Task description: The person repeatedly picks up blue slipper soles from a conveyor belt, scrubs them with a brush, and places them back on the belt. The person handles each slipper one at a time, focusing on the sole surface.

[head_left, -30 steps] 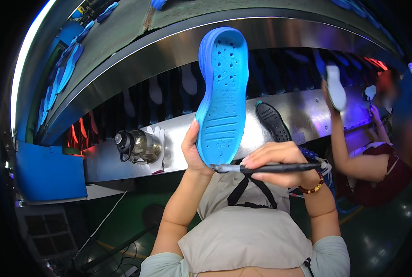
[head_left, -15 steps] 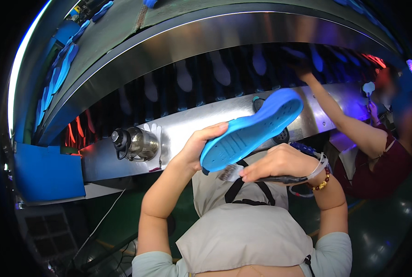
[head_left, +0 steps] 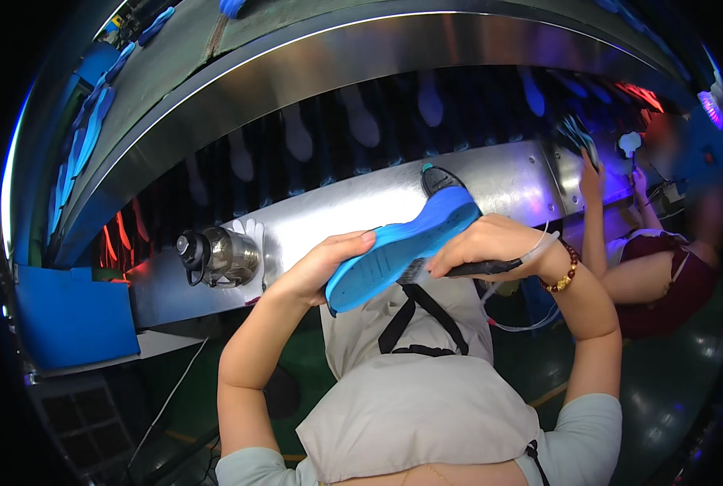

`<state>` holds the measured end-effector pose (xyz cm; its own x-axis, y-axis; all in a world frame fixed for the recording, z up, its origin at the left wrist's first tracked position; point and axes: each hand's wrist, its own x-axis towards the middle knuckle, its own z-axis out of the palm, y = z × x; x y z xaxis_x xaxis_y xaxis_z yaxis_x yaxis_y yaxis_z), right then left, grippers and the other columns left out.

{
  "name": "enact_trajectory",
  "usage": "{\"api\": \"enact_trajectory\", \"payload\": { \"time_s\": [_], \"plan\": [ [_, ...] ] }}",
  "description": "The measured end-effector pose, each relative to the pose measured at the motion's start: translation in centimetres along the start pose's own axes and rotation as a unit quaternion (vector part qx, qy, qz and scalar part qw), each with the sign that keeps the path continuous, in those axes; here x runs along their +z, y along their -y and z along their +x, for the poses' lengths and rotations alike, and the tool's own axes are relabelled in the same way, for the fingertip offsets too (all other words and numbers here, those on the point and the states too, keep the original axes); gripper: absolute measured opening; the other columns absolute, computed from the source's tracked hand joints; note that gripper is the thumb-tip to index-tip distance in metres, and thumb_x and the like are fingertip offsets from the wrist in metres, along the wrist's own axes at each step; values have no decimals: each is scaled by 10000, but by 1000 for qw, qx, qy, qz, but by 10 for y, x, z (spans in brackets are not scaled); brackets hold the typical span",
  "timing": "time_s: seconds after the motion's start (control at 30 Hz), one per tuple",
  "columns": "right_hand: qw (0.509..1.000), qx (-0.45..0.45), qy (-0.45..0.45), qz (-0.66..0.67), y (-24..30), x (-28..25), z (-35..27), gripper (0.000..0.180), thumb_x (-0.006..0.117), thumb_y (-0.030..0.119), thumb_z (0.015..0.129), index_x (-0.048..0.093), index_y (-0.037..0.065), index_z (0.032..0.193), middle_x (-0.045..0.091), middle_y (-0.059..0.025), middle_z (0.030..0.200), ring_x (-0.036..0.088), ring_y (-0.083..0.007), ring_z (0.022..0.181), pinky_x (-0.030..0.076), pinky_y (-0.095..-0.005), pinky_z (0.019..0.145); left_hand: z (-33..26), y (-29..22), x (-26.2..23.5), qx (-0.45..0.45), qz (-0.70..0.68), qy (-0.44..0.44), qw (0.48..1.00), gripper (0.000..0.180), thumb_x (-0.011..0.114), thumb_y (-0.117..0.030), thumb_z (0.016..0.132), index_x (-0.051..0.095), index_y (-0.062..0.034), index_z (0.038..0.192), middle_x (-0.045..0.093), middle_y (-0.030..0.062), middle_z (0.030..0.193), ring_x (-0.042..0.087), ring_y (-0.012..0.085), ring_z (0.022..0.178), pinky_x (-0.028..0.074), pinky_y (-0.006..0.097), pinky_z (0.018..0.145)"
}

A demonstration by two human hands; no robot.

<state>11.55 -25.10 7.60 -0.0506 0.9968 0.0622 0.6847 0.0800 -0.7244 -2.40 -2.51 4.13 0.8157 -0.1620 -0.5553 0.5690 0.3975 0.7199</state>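
Note:
My left hand [head_left: 319, 261] is closed around one end of a blue shoe sole [head_left: 370, 279], thumb on its upper edge. The sole is held tilted in front of my apron, its hollow side showing small holes and grooves. A flat brush [head_left: 414, 270] is in my right hand [head_left: 503, 245], with a dark handle and a clear tube running back past the wrist. Its bristles lie against the sole's hollow side near the lower edge. My right hand covers part of the sole's far end.
A steel ledge [head_left: 361, 202] carries a dark sole [head_left: 442, 178], a bottle [head_left: 230, 257] and a pale glove [head_left: 254, 235]. Behind it, shoe parts [head_left: 298, 134] stand in a dark recess. On the right a co-worker's hand [head_left: 591, 172] holds a dark striped object.
My right hand has brought the brush up from below the sole onto its hollow side. The sole has shifted left. The co-worker's arm has drawn back from the recess.

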Motion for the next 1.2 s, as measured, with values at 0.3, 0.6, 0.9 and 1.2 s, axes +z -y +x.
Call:
{"api": "enact_trajectory", "payload": {
  "time_s": [0.3,0.6,0.9,1.2],
  "plan": [
    [907,167,-219,317,-28,28,4,181,641,74,779,670,14,947,652,-67,766,574,-85,587,465,-204,549,23,35,-1,50,-300,122,945,565,395,-389,900,348,1,1307,486,238,1214,556,374,1018,477,542,806],
    [868,166,-460,87,-33,84,13,149,643,45,771,658,-15,907,661,-97,796,568,-87,566,455,-225,503,21,46,-6,102,-293,47,949,537,421,-351,906,343,-13,1315,503,187,1213,552,300,1050,475,440,867],
    [686,87,-517,505,-37,74,-44,213,533,110,855,571,-61,976,608,-259,1000,474,-107,458,419,-199,492,-54,-106,-67,484,-206,76,847,645,382,-495,877,385,1,1289,478,215,1235,524,377,1051,445,586,791],
    [681,134,-498,520,-38,79,-48,188,549,58,841,609,-72,964,649,-181,919,548,-111,530,451,-197,508,15,-241,-108,561,-34,-249,789,702,616,-325,798,288,-35,1348,376,167,1338,390,303,1223,353,445,981]
  ]
}}
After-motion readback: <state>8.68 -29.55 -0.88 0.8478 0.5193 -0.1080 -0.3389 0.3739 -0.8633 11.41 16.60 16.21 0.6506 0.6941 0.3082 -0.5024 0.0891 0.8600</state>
